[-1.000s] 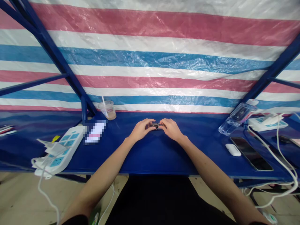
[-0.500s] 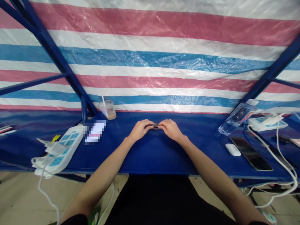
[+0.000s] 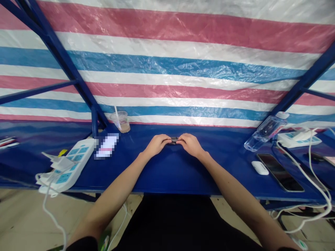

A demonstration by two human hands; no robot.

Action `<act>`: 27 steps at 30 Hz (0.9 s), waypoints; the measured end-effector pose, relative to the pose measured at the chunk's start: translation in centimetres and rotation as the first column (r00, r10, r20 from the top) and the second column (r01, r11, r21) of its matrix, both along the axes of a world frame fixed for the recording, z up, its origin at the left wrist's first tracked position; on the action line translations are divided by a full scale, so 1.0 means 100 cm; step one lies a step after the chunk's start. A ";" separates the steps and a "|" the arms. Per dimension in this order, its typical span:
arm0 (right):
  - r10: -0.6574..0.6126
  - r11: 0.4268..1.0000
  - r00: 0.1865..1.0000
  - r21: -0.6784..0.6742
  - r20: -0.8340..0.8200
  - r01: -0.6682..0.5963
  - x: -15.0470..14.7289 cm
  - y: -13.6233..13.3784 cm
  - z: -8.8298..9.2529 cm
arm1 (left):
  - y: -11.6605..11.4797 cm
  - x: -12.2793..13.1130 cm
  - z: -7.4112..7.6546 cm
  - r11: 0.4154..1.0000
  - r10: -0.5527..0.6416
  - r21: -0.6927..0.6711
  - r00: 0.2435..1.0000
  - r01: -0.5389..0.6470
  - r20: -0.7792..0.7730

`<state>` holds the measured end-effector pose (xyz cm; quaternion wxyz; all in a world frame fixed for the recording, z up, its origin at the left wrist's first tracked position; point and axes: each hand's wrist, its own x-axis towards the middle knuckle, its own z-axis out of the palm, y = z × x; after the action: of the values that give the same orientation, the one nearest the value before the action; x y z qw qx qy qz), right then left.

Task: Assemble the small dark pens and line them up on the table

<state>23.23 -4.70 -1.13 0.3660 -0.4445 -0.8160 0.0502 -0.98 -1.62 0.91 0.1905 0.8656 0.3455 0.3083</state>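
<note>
A small black part (image 3: 174, 140), too small to identify, lies near the middle of the blue table top (image 3: 170, 174). My left hand (image 3: 157, 144) pinches its left end with the fingertips, and my right hand (image 3: 190, 145) pinches its right end. The fingers hide most of the part. Both hands rest low over the table, with the forearms reaching in from the near edge.
A white power strip (image 3: 70, 164) with plugs and a blurred white item (image 3: 107, 146) lie to the left. A plastic cup with a straw (image 3: 121, 122) stands behind them. On the right are a water bottle (image 3: 265, 132), an earbud case (image 3: 260, 168), a smartphone (image 3: 280, 172) and cables.
My hands have drawn closer around the black part and sit lower over it. The part shows less between my fingers. The view has shifted slightly.
</note>
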 end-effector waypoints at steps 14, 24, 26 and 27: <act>-0.181 0.893 0.685 -0.411 -0.705 -0.187 0.010 0.008 0.014 | -0.002 0.000 0.005 0.978 0.181 0.088 0.978 -0.190 0.102; -0.245 0.585 0.321 -0.404 -0.915 -0.704 0.017 0.004 0.027 | -0.004 0.003 0.005 0.993 0.089 0.071 0.992 -0.095 0.089; -0.268 0.530 0.229 -0.342 -0.936 -0.776 0.017 0.004 0.025 | -0.004 0.003 0.005 0.993 0.086 0.074 0.993 -0.093 0.086; -0.280 0.503 0.189 -0.312 -0.941 -0.806 0.017 0.005 0.024 | -0.004 0.003 0.005 0.993 0.086 0.076 0.993 -0.092 0.082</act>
<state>24.97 -4.24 1.26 0.5079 -0.2413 -0.3606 0.7442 -0.72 -1.99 1.39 0.1552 0.8434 0.3635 0.3640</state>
